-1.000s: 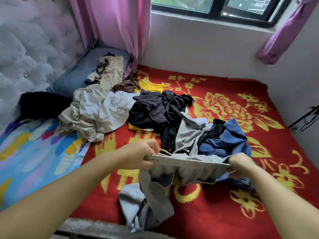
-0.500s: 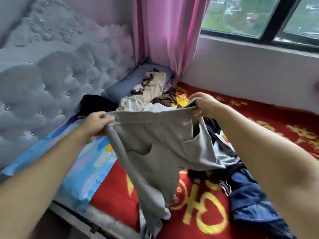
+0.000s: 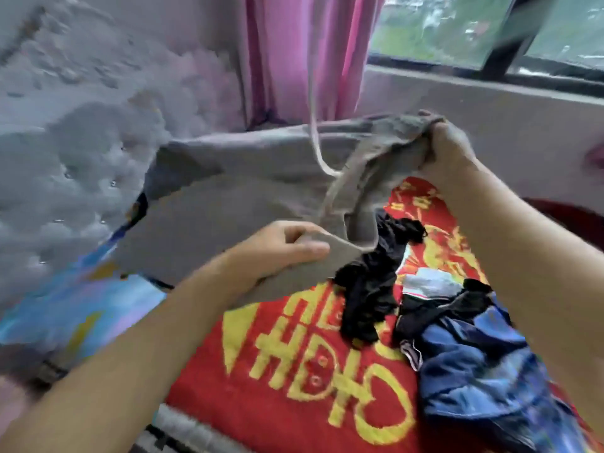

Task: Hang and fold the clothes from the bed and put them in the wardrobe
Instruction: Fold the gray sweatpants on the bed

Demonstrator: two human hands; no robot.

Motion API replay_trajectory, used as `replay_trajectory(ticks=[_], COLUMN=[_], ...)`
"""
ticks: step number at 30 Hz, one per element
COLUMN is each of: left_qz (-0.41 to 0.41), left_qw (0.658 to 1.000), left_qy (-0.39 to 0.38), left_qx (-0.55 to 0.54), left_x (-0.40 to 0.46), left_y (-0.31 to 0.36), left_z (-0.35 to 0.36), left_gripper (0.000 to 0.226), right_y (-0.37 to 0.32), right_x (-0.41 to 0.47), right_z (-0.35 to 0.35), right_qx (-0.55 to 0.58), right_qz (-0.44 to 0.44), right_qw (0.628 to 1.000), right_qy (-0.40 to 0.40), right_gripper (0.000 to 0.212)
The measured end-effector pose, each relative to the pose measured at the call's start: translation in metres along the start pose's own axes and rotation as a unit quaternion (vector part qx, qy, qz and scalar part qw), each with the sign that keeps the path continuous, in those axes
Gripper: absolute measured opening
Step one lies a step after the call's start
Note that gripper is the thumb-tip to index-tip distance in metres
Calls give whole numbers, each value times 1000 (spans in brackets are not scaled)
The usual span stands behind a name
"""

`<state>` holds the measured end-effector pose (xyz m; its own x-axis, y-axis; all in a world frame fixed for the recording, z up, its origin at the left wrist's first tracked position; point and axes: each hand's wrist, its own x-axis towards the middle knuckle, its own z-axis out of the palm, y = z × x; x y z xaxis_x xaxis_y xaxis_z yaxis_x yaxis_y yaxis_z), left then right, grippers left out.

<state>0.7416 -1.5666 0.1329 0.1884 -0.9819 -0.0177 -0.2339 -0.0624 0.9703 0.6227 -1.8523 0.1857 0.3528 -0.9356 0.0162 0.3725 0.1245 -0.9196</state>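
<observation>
1. The grey garment (image 3: pixel 228 204) is held up in the air over the left part of the bed, spread between both hands, its cloth blurred by motion.
2. The right hand (image 3: pixel 447 148) is raised at the far right of the garment, fingers curled tight around a bunched edge of the grey cloth.
3. The left hand (image 3: pixel 287 250) is nearer and lower, pinching a flat edge of the same garment between thumb and fingers.
4. A pale drawstring (image 3: pixel 315 125) runs up from the cloth in a loop between the two hands.
5. The red blanket (image 3: pixel 294 371) with yellow patterns covers the bed below the hands.
6. A black garment (image 3: pixel 369 299) lies crumpled on the blanket, just under the near edge of the grey one.
7. A blue garment (image 3: pixel 474 364) lies heaped to the right of the black one, close to the right forearm.
8. A colourful sheet (image 3: pixel 81 315) shows at the left, below the tufted grey headboard (image 3: pixel 65 142).
9. A pink curtain (image 3: pixel 294 53) hangs at the far side, left of the window (image 3: pixel 457 27).
</observation>
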Motion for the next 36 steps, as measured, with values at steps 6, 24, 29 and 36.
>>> replay_trajectory(ticks=[6, 24, 29, 36], left_qz=[-221, -354, -206, -116], left_qw=[948, 910, 922, 818], left_qy=[-228, -68, -77, -263], left_qx=[29, 203, 320, 499], left_x=[1, 94, 169, 173], left_y=[-156, -382, -421, -460], left_z=[206, 205, 164, 166], left_gripper=[32, 25, 41, 68], right_y=[136, 342, 386, 406], right_x=[-70, -132, -66, -45], right_z=[-222, -348, -335, -333], right_qx=[-198, -510, -607, -767], right_qz=[300, 375, 264, 325], right_qw=[927, 774, 745, 554], right_qy=[106, 3, 76, 1], right_gripper=[12, 41, 63, 27])
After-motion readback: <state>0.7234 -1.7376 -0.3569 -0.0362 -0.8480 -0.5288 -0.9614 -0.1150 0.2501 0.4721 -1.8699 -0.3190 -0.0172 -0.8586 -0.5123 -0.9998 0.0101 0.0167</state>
